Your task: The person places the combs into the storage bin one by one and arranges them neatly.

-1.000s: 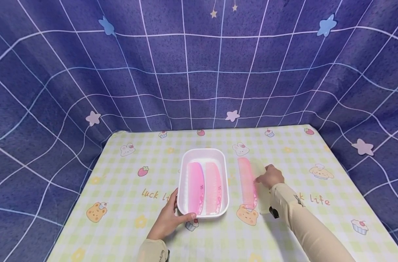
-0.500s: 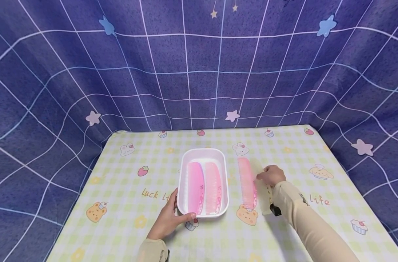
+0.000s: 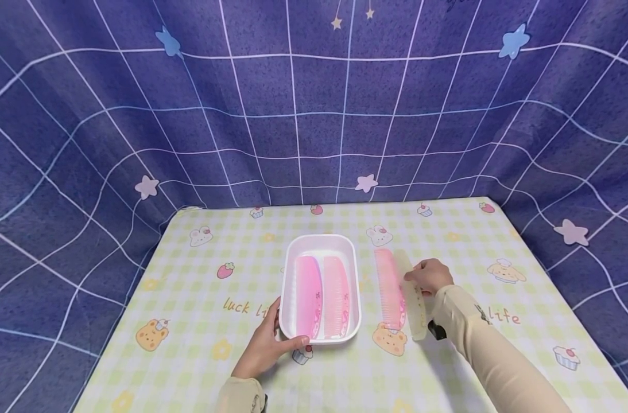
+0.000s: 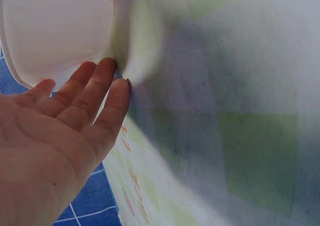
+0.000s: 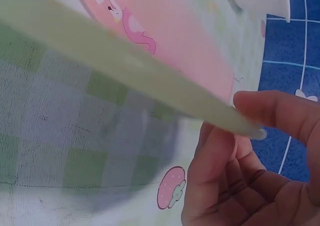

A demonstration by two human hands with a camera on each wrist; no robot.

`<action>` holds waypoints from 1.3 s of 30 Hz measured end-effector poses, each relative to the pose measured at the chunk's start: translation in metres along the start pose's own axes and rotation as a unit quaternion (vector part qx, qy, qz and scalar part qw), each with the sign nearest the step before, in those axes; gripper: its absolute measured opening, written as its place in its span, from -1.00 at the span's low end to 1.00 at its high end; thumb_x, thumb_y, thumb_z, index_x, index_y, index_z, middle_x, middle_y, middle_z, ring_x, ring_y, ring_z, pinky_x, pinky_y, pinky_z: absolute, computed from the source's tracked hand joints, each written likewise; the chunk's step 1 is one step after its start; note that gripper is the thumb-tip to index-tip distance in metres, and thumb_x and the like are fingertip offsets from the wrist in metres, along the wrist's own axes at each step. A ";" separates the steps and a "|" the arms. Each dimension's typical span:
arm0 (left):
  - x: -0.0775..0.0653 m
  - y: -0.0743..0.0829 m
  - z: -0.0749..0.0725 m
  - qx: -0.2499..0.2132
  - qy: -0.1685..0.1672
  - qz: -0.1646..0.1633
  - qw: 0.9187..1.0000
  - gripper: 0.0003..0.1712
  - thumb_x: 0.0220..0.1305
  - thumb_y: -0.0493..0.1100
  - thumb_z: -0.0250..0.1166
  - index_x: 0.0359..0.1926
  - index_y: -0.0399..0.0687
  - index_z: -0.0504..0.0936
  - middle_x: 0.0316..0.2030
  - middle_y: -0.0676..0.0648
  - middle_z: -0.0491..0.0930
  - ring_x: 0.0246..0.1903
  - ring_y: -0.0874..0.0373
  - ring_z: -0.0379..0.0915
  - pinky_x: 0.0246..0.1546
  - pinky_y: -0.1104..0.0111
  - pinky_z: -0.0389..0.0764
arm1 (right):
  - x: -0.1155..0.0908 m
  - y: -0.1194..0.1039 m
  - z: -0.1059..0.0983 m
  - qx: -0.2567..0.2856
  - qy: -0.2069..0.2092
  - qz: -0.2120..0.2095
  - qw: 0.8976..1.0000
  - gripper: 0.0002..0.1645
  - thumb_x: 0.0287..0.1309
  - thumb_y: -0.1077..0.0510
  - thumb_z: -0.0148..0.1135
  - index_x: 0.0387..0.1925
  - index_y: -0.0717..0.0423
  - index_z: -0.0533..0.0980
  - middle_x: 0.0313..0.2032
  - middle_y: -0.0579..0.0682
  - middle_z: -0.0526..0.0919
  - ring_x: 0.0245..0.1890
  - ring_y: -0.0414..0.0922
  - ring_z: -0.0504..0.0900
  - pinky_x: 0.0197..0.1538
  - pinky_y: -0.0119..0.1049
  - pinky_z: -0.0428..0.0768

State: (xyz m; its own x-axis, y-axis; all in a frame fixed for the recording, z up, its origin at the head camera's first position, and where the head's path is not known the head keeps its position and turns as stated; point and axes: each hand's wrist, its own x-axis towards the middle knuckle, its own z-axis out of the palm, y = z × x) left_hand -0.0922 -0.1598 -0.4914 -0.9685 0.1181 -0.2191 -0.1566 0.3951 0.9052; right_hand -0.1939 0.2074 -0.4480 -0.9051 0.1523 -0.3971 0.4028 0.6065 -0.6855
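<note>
A white plastic tray (image 3: 319, 243) holds a bright pink comb (image 3: 307, 295) and a paler pink comb (image 3: 334, 295), side by side. My left hand (image 3: 264, 344) spans its near left corner, thumb along the front and extended fingers by the left wall. On the cloth right of the tray lies another pink comb (image 3: 388, 287) with a printed spine. Beside that, my right hand (image 3: 430, 277) pinches a pale yellow-green comb (image 3: 416, 321) between thumb and fingers near its upper half. In the right wrist view this comb (image 5: 135, 68) stands edge-on, tilted above the cloth.
The table wears a green checked cloth (image 3: 190, 355) printed with cartoon animals and fruit. A dark blue grid-patterned curtain (image 3: 314, 132) hangs behind it and at both sides.
My right hand has shifted slightly right, pinching the yellow-green comb, which has turned from lying flat to tilted. The left hand and tray stay put.
</note>
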 end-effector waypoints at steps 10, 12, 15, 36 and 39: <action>0.001 -0.002 0.001 0.003 0.003 0.002 1.000 0.31 0.02 0.00 0.64 0.60 -0.12 -0.02 0.36 -0.19 0.42 0.36 -0.20 0.32 0.41 -0.25 0.10 | -0.003 -0.007 0.000 0.015 0.001 0.005 1.000 -0.82 0.23 0.21 0.31 -0.36 0.24 0.49 -0.30 0.12 0.61 -0.40 -0.05 0.64 -0.33 -0.22 0.70; 0.000 -0.001 0.001 0.000 0.004 -0.001 1.000 0.31 0.01 -0.01 0.64 0.60 -0.11 -0.02 0.36 -0.18 0.42 0.37 -0.19 0.31 0.42 -0.24 0.10 | -0.005 -0.009 -0.001 0.015 0.002 -0.001 1.000 -0.82 0.22 0.21 0.31 -0.38 0.23 0.48 -0.33 0.10 0.59 -0.43 -0.06 0.62 -0.35 -0.23 0.69; -0.001 -0.001 0.001 0.000 0.004 -0.003 1.000 0.32 0.01 -0.01 0.64 0.60 -0.11 -0.02 0.37 -0.18 0.42 0.36 -0.19 0.31 0.42 -0.24 0.10 | -0.006 -0.012 -0.002 0.013 0.005 -0.007 1.000 -0.82 0.20 0.20 0.31 -0.38 0.22 0.48 -0.37 0.08 0.56 -0.48 -0.08 0.58 -0.39 -0.25 0.66; -0.001 0.000 0.000 0.000 0.003 0.001 1.000 0.30 0.01 -0.03 0.64 0.60 -0.09 0.01 0.35 -0.18 0.44 0.39 -0.24 0.26 0.41 -0.24 0.12 | -0.015 -0.035 -0.008 0.011 0.017 -0.043 0.999 -0.77 0.14 0.19 0.33 -0.30 0.30 0.53 -0.37 0.11 0.61 -0.56 -0.16 0.59 -0.44 -0.32 0.66; -0.001 0.000 0.000 0.001 0.003 0.000 1.000 0.29 0.01 -0.03 0.64 0.60 -0.08 0.01 0.33 -0.16 0.46 0.38 -0.22 0.29 0.41 -0.27 0.08 | -0.016 -0.038 -0.008 0.015 0.018 -0.040 0.999 -0.77 0.14 0.18 0.33 -0.28 0.31 0.54 -0.34 0.12 0.63 -0.54 -0.15 0.61 -0.43 -0.32 0.67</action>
State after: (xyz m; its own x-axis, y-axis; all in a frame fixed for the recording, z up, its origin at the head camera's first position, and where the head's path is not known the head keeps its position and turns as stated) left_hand -0.0909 -0.1595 -0.4910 -0.9696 0.1125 -0.2172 -0.1565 0.3972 0.9043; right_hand -0.1956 0.1886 -0.4105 -0.9383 0.1331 -0.3191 0.3333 0.5940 -0.7321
